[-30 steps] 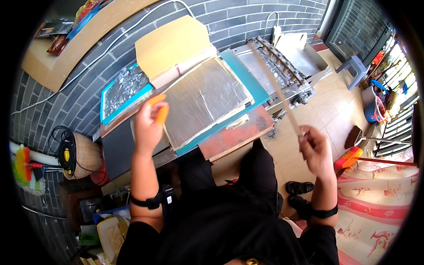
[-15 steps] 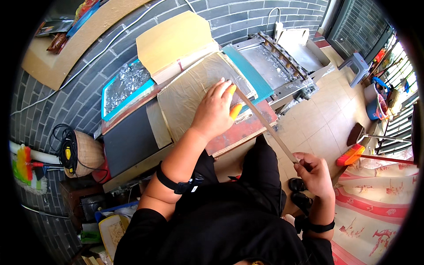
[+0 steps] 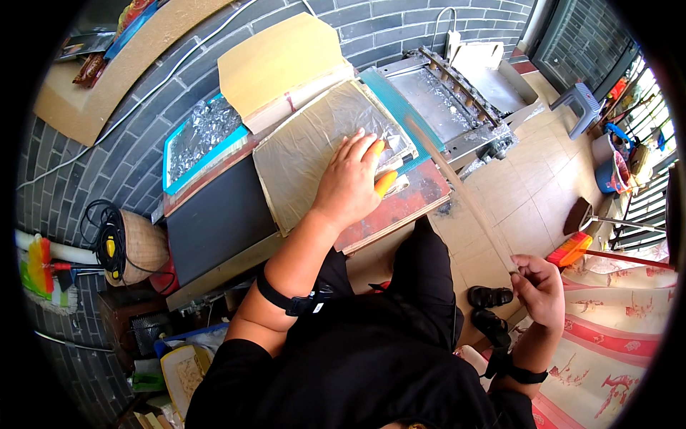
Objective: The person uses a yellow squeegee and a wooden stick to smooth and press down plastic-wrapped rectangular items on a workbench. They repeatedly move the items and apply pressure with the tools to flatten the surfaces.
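Observation:
My left hand rests palm down, fingers stretched, on a thin stack topped with wrinkled, see-through film. Yellow-orange covers sit on its thumb and one fingertip. Out to the right, my right hand pinches the near end of a long, thin, flat brown strip between thumb and fingers. The strip is smeared by motion. Its far end hangs over a teal ribbed mat, apart from my left hand.
The stack lies on a worn red board beside a dark panel. Beyond are a blue-rimmed tray of silvery scraps, a yellow-tan sheet and a metal frame. A grey stool and broom stand right.
My right hand has moved right with the strip, and the strip's far end has left my left hand. A tan piece beside the stack's left edge no longer shows. My left hand stays on the film.

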The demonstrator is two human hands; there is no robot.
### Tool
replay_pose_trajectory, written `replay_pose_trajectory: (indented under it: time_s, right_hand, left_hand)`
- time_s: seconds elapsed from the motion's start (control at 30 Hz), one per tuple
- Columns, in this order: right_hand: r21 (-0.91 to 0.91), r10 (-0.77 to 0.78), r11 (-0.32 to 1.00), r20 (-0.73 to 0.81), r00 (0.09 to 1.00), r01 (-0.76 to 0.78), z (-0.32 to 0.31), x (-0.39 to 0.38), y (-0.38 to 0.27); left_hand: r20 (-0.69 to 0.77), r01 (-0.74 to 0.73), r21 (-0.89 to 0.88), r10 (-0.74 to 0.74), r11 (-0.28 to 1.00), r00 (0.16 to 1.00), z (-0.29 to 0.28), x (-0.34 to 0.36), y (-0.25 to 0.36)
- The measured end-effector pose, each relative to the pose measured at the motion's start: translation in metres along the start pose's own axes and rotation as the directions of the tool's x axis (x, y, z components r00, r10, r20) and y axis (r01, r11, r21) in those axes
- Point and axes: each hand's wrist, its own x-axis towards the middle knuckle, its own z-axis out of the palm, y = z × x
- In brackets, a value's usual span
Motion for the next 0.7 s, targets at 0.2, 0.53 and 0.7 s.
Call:
replay_pose_trajectory:
  time_s: [0.2,0.53,0.7]
  right_hand:
    - [0.007,-0.069,0.998,0.036,0.997,0.069,-0.013,-0.005,0.017]
    - [0.051,-0.007,0.999,-0.002,1.0,0.007,-0.001,0.003,-0.002]
    - [0.017,-0.004,1.0,0.068,0.998,0.003,0.018,0.024,-0.015]
  left_hand:
    - [-0.167,0.054,0.05,-0.045,0.997,0.985,-0.002,0.017,0.007]
    - [-0.279,0.374,-0.175,-0.41,0.911,0.868,-0.032,0.038,-0.003]
    - [-0.383,0.365,-0.307,-0.465,0.879,0.798,-0.048,0.033,-0.021]
